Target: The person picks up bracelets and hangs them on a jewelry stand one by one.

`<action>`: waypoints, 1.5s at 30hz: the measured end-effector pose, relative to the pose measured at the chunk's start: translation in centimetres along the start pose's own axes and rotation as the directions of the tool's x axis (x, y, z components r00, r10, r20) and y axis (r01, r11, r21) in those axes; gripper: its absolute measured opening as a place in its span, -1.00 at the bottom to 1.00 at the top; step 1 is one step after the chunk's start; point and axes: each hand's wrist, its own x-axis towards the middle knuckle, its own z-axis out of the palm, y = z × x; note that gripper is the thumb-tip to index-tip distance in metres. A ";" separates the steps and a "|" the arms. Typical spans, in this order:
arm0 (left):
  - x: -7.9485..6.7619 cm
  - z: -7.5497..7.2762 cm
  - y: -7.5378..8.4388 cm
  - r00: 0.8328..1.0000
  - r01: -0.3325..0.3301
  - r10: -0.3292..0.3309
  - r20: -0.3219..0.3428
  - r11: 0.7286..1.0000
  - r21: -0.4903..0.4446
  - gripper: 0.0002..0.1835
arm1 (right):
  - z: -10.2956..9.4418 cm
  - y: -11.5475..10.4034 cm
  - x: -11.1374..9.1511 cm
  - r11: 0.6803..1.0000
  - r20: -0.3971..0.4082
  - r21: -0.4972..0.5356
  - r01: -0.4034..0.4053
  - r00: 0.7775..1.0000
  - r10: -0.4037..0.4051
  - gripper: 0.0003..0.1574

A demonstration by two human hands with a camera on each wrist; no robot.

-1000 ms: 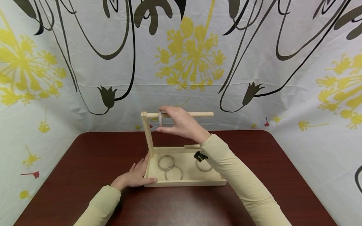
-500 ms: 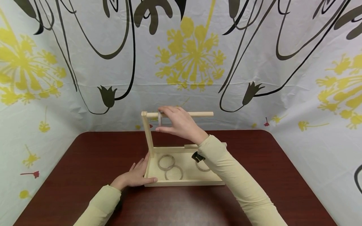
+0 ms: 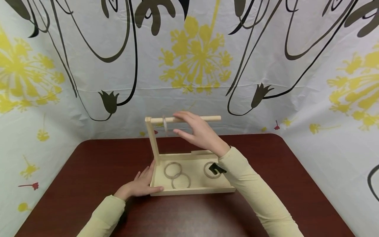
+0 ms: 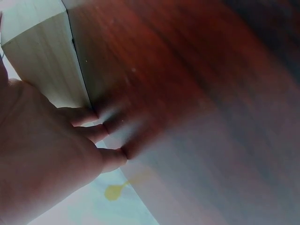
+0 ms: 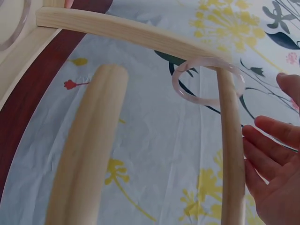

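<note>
Against floral cloth, pale translucent ring [image 5: 208,80] hangs on wooden rod [image 5: 231,154].

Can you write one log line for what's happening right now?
ring: hangs on rod | right hand: open beside it | left hand: rests on tray

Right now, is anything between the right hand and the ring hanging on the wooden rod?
Nothing visible. The right hand is open beside the rod, its fingers apart from the ring, which hangs free on the rod near the upright post. Only a bare stretch of rod separates them.
</note>
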 end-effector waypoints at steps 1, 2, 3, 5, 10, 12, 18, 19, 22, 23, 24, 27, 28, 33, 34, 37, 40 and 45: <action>0.0 0.0 0.0 1.000 -0.002 0.002 -0.005 1.000 -0.001 0.23 | -0.2 0.0 -0.3 1.000 -0.019 -0.005 0.009 1.000 -0.010 -0.38; 0.1 0.0 0.0 1.000 -0.005 0.005 -0.008 1.000 0.000 0.22 | -0.3 0.0 -0.6 1.000 -0.037 -0.006 0.019 0.999 -0.019 -0.40; 0.1 0.0 -0.1 1.000 -0.009 0.009 -0.010 1.000 0.003 0.22 | -0.5 0.0 -0.9 1.000 -0.050 -0.006 0.025 0.998 -0.025 -0.41; 0.1 0.0 -0.2 1.000 -0.018 0.018 -0.019 1.000 0.001 0.23 | -0.7 -0.1 -1.5 0.999 -0.066 0.001 0.032 0.997 -0.032 -0.43; 0.1 0.4 -0.6 0.999 -0.026 0.026 -0.026 1.000 0.000 0.23 | -0.9 -0.1 -3.0 0.999 -0.078 0.036 0.034 0.996 -0.031 -0.47; 0.1 0.4 -0.6 1.000 -0.020 0.020 -0.022 1.000 0.004 0.24 | -0.8 -0.2 -3.6 0.999 -0.070 0.046 0.024 0.997 -0.021 -0.47; 0.1 0.0 -0.2 1.000 -0.010 0.010 -0.013 1.000 -0.005 0.24 | 0.4 -0.2 -5.1 0.998 -0.035 0.059 0.010 0.999 -0.008 -0.49; 0.2 0.0 -0.1 1.000 -0.009 0.009 -0.010 1.000 -0.002 0.24 | 0.7 -0.2 -5.3 0.998 -0.035 0.063 0.011 0.999 -0.009 -0.50; 0.3 -0.1 -0.1 1.000 -0.005 0.005 -0.013 1.000 0.008 0.24 | 1.5 -0.3 -5.9 0.997 -0.041 0.073 0.025 0.999 -0.022 -0.53; 0.3 -0.1 -0.1 1.000 -0.005 0.005 -0.017 1.000 0.010 0.24 | 1.8 -0.3 -6.1 0.997 -0.043 0.076 0.030 0.999 -0.027 -0.54; 0.3 0.0 -0.1 1.000 -0.004 0.005 -0.020 1.000 0.012 0.24 | 2.1 -0.4 -6.3 0.996 -0.049 0.080 0.037 0.998 -0.034 -0.54; 0.3 0.1 -0.1 1.000 -0.001 0.001 -0.019 1.000 0.013 0.23 | 2.9 -0.7 -6.9 0.994 -0.053 0.092 0.056 0.997 -0.051 -0.56; 0.3 0.1 -0.1 1.000 -0.003 0.003 -0.017 1.000 0.012 0.23 | 3.2 -0.8 -7.1 0.994 -0.052 0.098 0.058 0.997 -0.053 -0.56; 0.1 0.1 0.0 1.000 -0.003 0.003 -0.005 1.000 0.009 0.24 | 4.1 -1.4 -7.8 0.992 0.006 0.112 0.054 0.998 -0.055 -0.58; 0.1 0.0 0.1 1.000 -0.004 0.004 -0.005 1.000 0.008 0.24 | 4.3 -1.6 -7.9 0.993 0.025 0.112 0.048 0.998 -0.051 -0.59; 0.0 -0.2 0.2 1.000 -0.010 0.010 -0.014 1.000 0.009 0.24 | 5.0 -1.8 -8.1 0.994 0.072 0.110 0.025 0.997 -0.033 -0.59; 0.1 -0.3 0.2 1.000 -0.019 0.019 -0.017 1.000 0.010 0.23 | 5.7 -1.8 -8.3 0.995 0.105 0.100 0.007 0.994 -0.018 -0.57; 0.1 -0.1 0.1 1.000 -0.017 0.018 -0.018 1.000 0.013 0.23 | 6.9 -1.4 -8.9 0.995 0.141 0.098 -0.016 0.990 0.002 -0.53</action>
